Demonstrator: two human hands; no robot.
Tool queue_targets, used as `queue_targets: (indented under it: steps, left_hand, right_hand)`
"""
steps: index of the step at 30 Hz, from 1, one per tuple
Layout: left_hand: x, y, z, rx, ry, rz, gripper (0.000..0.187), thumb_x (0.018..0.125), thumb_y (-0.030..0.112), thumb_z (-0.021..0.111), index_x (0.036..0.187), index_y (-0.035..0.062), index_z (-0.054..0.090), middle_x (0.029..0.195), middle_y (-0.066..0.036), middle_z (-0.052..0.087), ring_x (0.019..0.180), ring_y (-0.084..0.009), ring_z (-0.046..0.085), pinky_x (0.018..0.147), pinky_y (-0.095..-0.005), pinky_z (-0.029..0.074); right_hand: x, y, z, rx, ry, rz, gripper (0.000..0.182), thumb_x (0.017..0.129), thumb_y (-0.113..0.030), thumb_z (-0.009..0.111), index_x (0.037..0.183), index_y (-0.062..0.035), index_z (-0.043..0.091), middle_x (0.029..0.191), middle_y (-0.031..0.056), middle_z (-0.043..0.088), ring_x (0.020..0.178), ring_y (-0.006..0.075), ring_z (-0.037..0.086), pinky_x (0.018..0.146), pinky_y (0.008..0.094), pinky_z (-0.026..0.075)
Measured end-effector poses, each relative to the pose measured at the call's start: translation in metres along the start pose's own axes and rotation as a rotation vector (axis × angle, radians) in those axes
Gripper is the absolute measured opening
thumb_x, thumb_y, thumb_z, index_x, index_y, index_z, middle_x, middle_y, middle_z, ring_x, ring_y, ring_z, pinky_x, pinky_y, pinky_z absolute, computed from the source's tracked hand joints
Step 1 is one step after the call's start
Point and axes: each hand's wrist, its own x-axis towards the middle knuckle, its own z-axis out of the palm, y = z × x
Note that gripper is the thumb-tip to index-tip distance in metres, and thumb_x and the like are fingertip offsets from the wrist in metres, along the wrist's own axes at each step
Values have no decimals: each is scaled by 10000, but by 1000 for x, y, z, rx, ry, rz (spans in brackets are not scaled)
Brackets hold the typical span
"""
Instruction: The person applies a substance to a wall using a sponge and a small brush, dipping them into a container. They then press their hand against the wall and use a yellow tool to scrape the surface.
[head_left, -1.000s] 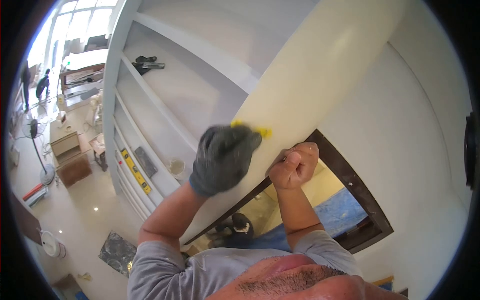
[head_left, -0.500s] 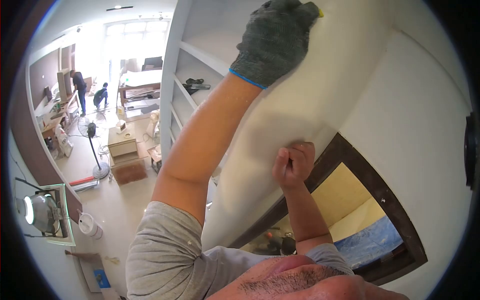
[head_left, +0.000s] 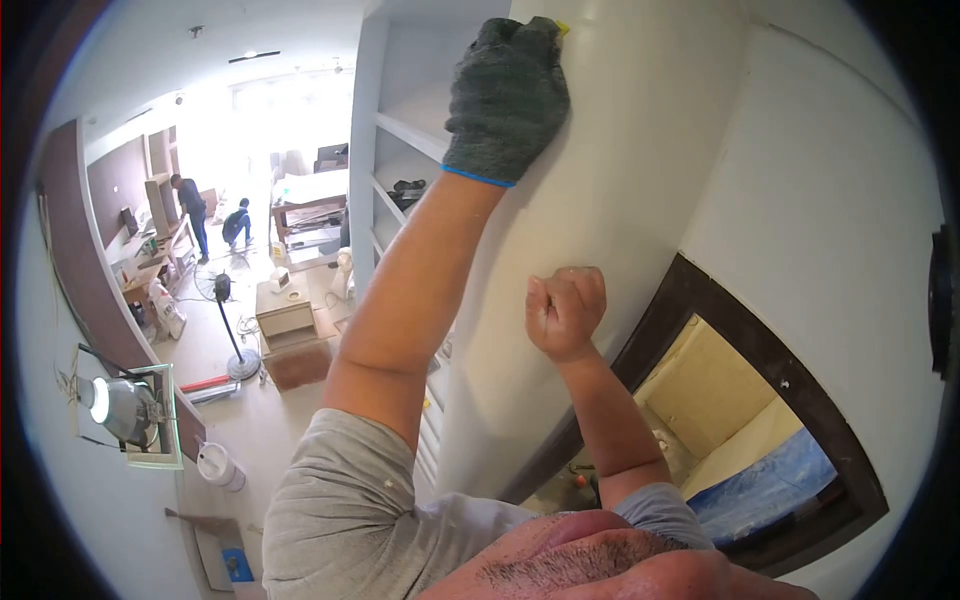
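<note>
My left hand [head_left: 506, 100], in a dark grey knit glove with a blue cuff, reaches up against a smooth off-white surface [head_left: 610, 150]. Its fingers are closed round a small yellow thing [head_left: 563, 28]; only an edge of it shows past the fingertips, too little to tell its kind. Lower and to the right, my bare right hand [head_left: 566, 312] is curled into a fist close over the same surface, with the thumb folded against the fingers and nothing sticking out.
White shelving [head_left: 400, 125] stands just left of my gloved hand. A dark-framed opening [head_left: 780, 385] lies at the lower right. On the left are a lit lamp [head_left: 120, 410], a white bucket [head_left: 220, 467], a standing fan [head_left: 240, 350] and a cabinet [head_left: 290, 310]. Two people [head_left: 192, 215] are far off.
My gloved left hand has shifted left and a little down along the surface. My right fist has moved slightly left and up. The room's view has shifted right and down.
</note>
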Motion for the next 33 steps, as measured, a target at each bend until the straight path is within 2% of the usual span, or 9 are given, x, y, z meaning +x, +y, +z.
queue_targets:
  steps: [4,8,9,13,15,21,24,29,33]
  left_hand:
    - [1,31,1,51,6,93,280,875,141,605,1144,115,677,1080,-159,668,968,-359,646,846,-485,534]
    - [7,8,2,54,-9,52,267,880,153,609,1137,125,676,1009,-170,665,934,-373,649,828,-493,537]
    - [4,12,-1,34,-11,-75,266,887,164,612,1145,140,677,1025,-170,665,930,-380,654,820,-490,540]
    - [4,40,7,91,12,104,242,896,179,614,1121,133,689,1024,-176,667,939,-378,662,803,-483,541]
    - [7,43,3,110,-16,100,241,895,180,616,1118,130,692,1026,-174,670,944,-376,663,810,-485,541]
    - [3,25,0,63,6,-58,233,901,181,615,1114,146,703,1020,-165,676,920,-367,663,818,-485,541]
    - [3,46,7,151,35,102,231,906,177,608,1115,151,702,992,-164,679,901,-357,664,804,-473,542]
    - [6,14,8,91,41,49,252,903,161,589,1130,111,686,954,-144,664,968,-343,633,780,-469,535]
    - [-8,31,9,163,17,158,301,868,148,625,1162,137,687,990,-142,663,967,-353,630,826,-468,532]
  right_hand:
    - [1,-3,0,9,-2,3,156,880,-95,715,809,-91,577,796,55,545,688,262,491,627,381,396]
    - [-1,-3,-1,5,15,-9,162,808,-107,781,770,-110,624,803,46,550,699,252,500,620,371,421]
    - [-1,-4,0,3,31,-7,161,807,-108,781,770,-111,625,802,47,550,698,251,500,621,368,421]
    - [-1,-5,3,-12,43,-9,165,800,-110,787,768,-116,625,808,46,555,702,250,504,636,365,425]
    - [-2,-5,3,-3,48,-10,170,794,-108,791,766,-112,623,807,48,555,704,251,507,642,368,426]
    - [-1,-5,0,10,30,-1,184,786,-100,795,759,-96,614,804,56,554,695,257,508,637,376,421]
    - [0,-5,1,8,41,-9,187,786,-99,795,759,-94,610,799,58,554,691,259,509,635,375,419]
    - [-2,-4,-1,9,27,-5,172,806,-96,776,766,-82,609,794,69,563,695,269,515,641,376,426]
    - [-6,3,-3,85,40,38,102,863,-76,703,805,-47,624,807,104,573,721,294,527,659,379,446]
